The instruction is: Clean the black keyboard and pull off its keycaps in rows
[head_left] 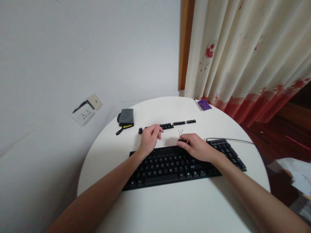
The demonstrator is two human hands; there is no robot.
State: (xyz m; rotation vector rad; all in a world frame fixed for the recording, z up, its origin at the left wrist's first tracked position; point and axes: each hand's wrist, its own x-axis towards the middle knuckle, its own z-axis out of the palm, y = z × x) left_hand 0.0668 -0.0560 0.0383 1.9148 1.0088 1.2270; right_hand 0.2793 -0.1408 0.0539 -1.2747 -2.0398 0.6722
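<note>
A black keyboard (162, 163) lies across the table in front of me, its top row of keys partly bare. My right hand (198, 147) is over the keyboard's upper right part, closed on the dark handle of a wire keycap puller (180, 132); its two wire prongs point away from me. Behind the keyboard, loose black keycaps (179, 123) lie in a line. My left hand (150, 138) hovers above the keyboard's back edge, in front of those keycaps and hiding some. Its fingers are curled together, and whether they hold something is hidden.
On the round white table (155, 213), a grey pouch (126, 116) with a black loop stands at the back left. A purple cloth (204, 105) lies at the far right edge. The keyboard's cable (233, 139) runs off to the right. Wall and curtain (218, 64) border the table behind.
</note>
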